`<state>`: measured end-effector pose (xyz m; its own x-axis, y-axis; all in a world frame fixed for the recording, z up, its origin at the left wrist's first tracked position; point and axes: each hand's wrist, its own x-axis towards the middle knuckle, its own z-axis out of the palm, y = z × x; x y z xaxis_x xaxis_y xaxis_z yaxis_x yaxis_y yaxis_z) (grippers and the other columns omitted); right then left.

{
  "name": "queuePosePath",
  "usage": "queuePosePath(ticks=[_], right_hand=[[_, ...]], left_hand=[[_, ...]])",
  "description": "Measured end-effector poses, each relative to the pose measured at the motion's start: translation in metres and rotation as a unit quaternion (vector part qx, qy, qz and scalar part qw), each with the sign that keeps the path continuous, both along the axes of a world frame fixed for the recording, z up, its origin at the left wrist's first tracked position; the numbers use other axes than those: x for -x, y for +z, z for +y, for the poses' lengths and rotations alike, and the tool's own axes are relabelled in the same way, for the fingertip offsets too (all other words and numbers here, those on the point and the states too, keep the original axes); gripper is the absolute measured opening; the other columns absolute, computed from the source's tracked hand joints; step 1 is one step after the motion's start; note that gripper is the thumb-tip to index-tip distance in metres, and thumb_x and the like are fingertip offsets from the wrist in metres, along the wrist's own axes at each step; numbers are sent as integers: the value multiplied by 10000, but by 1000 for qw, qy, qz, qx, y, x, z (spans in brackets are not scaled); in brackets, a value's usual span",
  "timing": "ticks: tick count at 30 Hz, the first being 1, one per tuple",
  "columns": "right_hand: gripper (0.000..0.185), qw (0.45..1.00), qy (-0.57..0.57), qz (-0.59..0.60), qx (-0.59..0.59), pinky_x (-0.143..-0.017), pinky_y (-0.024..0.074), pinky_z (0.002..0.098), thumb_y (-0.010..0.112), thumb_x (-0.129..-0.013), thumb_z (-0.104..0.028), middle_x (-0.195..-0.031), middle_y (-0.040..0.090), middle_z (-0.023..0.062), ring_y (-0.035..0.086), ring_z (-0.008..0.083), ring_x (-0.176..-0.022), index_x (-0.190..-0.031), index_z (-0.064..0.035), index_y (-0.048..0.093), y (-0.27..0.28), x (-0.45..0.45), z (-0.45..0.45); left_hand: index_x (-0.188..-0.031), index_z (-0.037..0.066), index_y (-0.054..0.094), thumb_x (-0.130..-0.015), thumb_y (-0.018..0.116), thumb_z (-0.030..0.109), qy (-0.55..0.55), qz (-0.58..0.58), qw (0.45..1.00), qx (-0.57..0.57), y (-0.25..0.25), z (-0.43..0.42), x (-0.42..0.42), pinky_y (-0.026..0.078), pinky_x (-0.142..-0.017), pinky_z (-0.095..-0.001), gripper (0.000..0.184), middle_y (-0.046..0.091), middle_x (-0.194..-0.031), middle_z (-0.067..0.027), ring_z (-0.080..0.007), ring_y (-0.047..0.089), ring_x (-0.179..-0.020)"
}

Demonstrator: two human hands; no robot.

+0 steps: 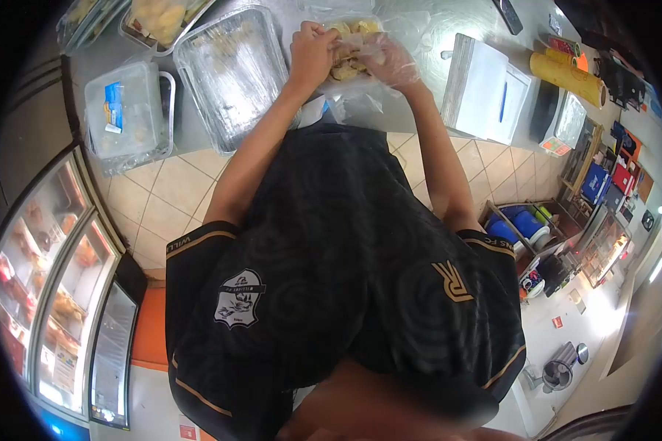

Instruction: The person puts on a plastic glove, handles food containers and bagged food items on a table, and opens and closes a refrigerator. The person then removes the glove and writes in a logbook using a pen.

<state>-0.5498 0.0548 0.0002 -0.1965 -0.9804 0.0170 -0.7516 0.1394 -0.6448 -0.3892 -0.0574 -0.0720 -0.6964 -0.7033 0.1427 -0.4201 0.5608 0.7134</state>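
Yellow-brown pieces of food (347,70) lie in a clear plastic pack at the far side of the metal counter. My left hand (314,57) is bare and closed at the pack's left edge, its fingers curled and pinched. Over the pack from the right comes my right hand (391,63), in a clear plastic glove, with its fingertips pressed together on or just above the food. The fingertips of both hands nearly meet, and what they pinch is too small to make out. Loose clear plastic film (412,28) spreads around the pack.
Left of my hands sits a large clear tray (232,88) with food residue. Farther left are a lidded plastic tub (125,110) and a food container (162,26). On the right lie an open notebook (478,88) with a blue pen, a yellow roll (566,76) and a phone (507,16).
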Motion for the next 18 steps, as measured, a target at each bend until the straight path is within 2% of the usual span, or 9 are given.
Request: queuePosePath(ticks=[3, 6, 9, 12, 13, 15, 16, 18], right_hand=[[235, 995, 27, 80, 52, -794, 515, 452, 519, -928, -147, -1029, 657, 155, 638, 356, -927, -1126, -75, 624, -20, 6, 1], [248, 972, 33, 183, -142, -841, 515, 451, 492, -939, -174, -1084, 663, 164, 639, 340, -1017, -1118, -85, 639, -19, 8, -12], [281, 969, 31, 178, -168, -825, 519, 451, 479, -938, -206, -1091, 664, 174, 634, 336, -1039, -1124, -64, 634, -8, -3, -28], [313, 970, 66, 137, -188, -807, 504, 422, 499, -929, -259, -1067, 667, 172, 633, 317, -984, -1121, -48, 628, -26, -2, -46], [346, 978, 41, 9, -205, -785, 488, 415, 500, -934, -326, -970, 649, 156, 609, 312, -909, -1068, -42, 646, -34, 1, -48], [466, 942, -10, -246, -230, -742, 457, 401, 503, -943, -461, -777, 614, 124, 562, 300, -759, -962, -32, 681, -52, 7, -46], [460, 937, 8, -254, -240, -732, 447, 389, 518, -934, -461, -784, 602, 102, 544, 273, -751, -944, -28, 675, -43, 6, -48], [453, 926, 43, -270, -259, -711, 426, 367, 548, -916, -460, -797, 577, 56, 510, 218, -736, -908, -22, 663, -15, 1, -58]], left_hand=[[-1035, 92, 663, -866, 667, 62, -19, 106, 990, -95, -1, -4, -15, 491, -843, -384, 171, 488, -1142, -123, -320, 559, -981], [-1017, 62, 649, -907, 641, 66, -18, 158, 974, -163, 3, 0, -33, 484, -865, -353, 111, 486, -1128, -114, -279, 566, -982], [-1016, 46, 627, -962, 600, 110, -3, 188, 964, -186, -6, 2, -39, 470, -859, -326, 88, 495, -1102, -105, -239, 562, -939], [-1027, 46, 591, -1008, 544, 155, 17, 192, 957, -218, -7, 2, -38, 448, -839, -300, 121, 512, -1016, -75, -197, 536, -887], [-1033, 48, 577, -1022, 522, 169, 24, 188, 954, -232, -6, 2, -39, 440, -831, -291, 134, 518, -980, -62, -182, 524, -872], [-1043, 53, 553, -1042, 486, 194, 34, 194, 927, -320, -4, 2, -39, 428, -816, -284, 156, 515, -914, -39, -161, 503, -861], [-1048, 56, 541, -1052, 468, 207, 39, 196, 910, -365, -4, 3, -40, 422, -809, -281, 168, 514, -881, -28, -150, 492, -855], [-1054, 57, 529, -1059, 455, 217, 60, 191, 908, -368, 1, 4, -38, 420, -803, -280, 177, 517, -872, -20, -133, 476, -846]])
